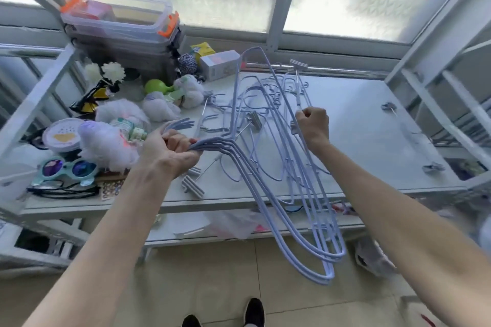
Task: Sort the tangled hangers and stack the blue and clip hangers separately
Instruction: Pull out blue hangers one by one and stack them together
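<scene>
First, at the table's [372, 141] left end sit sunglasses [66, 168] and fluffy toys [111, 146]. Your left hand [170, 148], forearm reaching up from below, has its fingers curled tight round the necks of a bunch of blue hangers [218, 144]. Their hooks poke out leftward past the fist, and their bodies slope down to the right, past the table's front edge. Behind them a tangle of hangers [253, 121] lies on the table. Your right hand [313, 125], held above the table with its back toward you, pinches the thin rod of a clip hanger [298, 87], which stands nearly upright, clip on top. A loose clip [433, 167] lies further right.
</scene>
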Available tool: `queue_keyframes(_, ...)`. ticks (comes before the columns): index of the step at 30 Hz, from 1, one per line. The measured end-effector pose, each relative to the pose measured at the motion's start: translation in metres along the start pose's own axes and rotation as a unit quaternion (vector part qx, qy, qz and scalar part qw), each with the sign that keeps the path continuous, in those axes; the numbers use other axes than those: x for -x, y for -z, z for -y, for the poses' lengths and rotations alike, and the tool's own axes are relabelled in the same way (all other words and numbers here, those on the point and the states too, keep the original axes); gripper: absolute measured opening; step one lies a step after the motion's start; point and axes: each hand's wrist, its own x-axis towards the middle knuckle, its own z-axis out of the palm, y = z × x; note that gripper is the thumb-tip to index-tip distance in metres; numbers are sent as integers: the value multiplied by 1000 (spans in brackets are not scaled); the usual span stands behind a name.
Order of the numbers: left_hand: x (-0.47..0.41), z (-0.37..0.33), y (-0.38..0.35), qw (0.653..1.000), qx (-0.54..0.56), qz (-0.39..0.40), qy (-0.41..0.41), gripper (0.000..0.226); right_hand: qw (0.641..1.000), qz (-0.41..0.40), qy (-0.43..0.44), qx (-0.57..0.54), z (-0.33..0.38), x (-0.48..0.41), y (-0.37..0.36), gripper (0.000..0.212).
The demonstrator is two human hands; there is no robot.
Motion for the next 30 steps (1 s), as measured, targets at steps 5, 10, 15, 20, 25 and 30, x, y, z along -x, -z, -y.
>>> queue_keyframes(5,-2,46,-17,999,-25,10,41,65,999,-35,-37,4,-52,-7,53,28)
queue_keyframes(10,-1,103,-32,998,-45,1,48,66,997,-51,-50,21,-107,-30,98,41)
queue_keyframes(15,-1,164,-40,998,-51,-15,16,64,998,-25,-59,-3,-152,-51,129,43)
queue_keyframes(20,-4,233,-51,998,-30,-47,-19,67,998,37,-49,5,-199,-69,153,34)
queue_keyframes(25,-5,287,-71,998,-10,-47,-45,67,996,69,-55,25,-226,-95,177,33)
queue_keyframes(30,-6,325,-84,998,-2,-42,-52,67,993,76,-52,78,-239,-121,192,13)
